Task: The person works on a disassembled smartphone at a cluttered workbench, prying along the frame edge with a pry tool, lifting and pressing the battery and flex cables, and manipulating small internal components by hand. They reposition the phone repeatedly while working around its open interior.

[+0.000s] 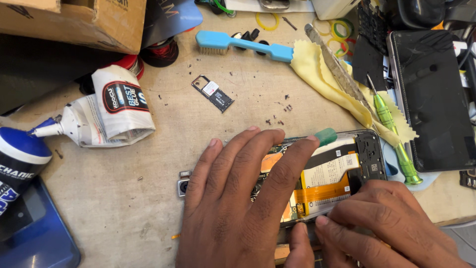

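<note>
An opened phone (347,161) lies back-up at the table's front edge, its battery, orange flex cable and black board cover exposed. My left hand (238,198) lies flat over the phone's left half, fingers spread, with the index fingertip touching a small green pick (326,136) at the phone's top edge. My right hand (386,223) presses with thumb and fingers on the phone's lower right edge. A small camera module (183,186) sits on the table just left of my left hand.
A SIM tray (213,93), a blue brush (243,44), tweezers (337,69) on a yellow cloth (322,79) and a green screwdriver (394,134) lie behind. A glue tube (99,111) lies left, a dark phone screen (431,99) right. Tiny screws (277,119) are scattered about.
</note>
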